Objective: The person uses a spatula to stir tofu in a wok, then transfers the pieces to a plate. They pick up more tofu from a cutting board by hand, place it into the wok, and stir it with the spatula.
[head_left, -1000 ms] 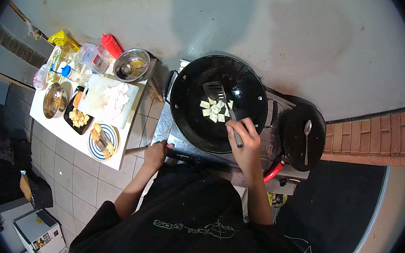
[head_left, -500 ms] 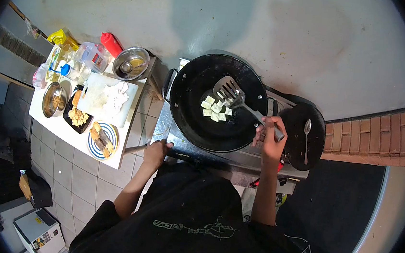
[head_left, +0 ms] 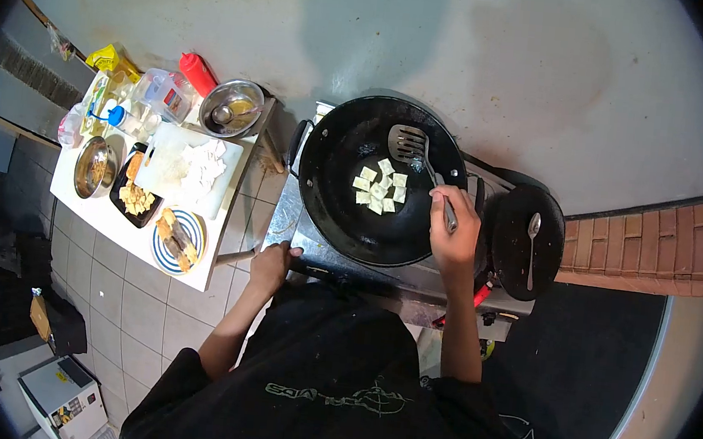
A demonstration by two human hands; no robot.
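Pale cubes (head_left: 379, 189) lie grouped near the middle of a large black wok (head_left: 334, 226). My right hand (head_left: 455, 229) is closed round the handle of a slotted metal spatula (head_left: 409, 144), at the wok's right side. The spatula's blade is inside the wok, above the cubes in view and apart from most of them. My left hand (head_left: 274, 259) rests at the left front edge of the metal stove (head_left: 315, 254), its fingers curled at the edge; whether they grip anything is too small to tell.
A black round lid or pan (head_left: 515, 259) with a spoon (head_left: 532, 249) on it is at the right. The white table (head_left: 76, 210) at left holds a cutting board (head_left: 161, 171), metal bowls, a striped plate (head_left: 199, 238), a black tray and bottles. A wall stands behind the wok.
The spatula's blade has moved up and right, away from the cubes, and has turned. My right hand has shifted left with its handle. The cubes lie slightly rearranged. My left hand stays in place.
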